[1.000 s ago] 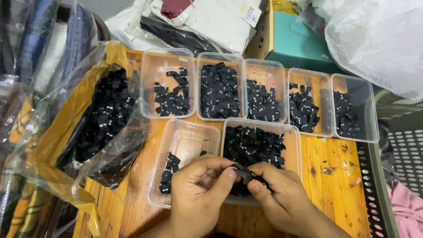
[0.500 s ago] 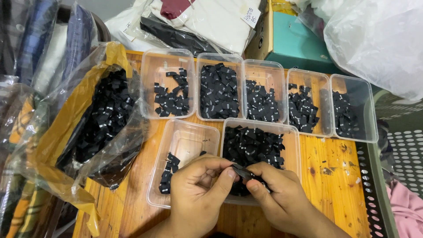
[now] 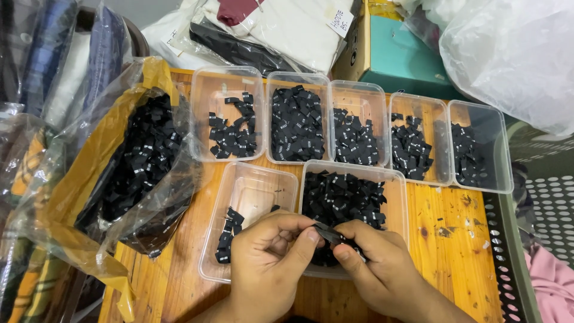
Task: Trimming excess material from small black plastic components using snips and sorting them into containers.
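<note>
Now your left hand and right hand both pinch one black label; sorting continues—release it gently into the near tub at twelve o'clock.

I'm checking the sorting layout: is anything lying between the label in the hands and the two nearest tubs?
Nothing visible does. The left hand and right hand pinch one small black label right over the near edge of the fuller tub; the sparser tub sits directly to its left, both open-topped.
</note>
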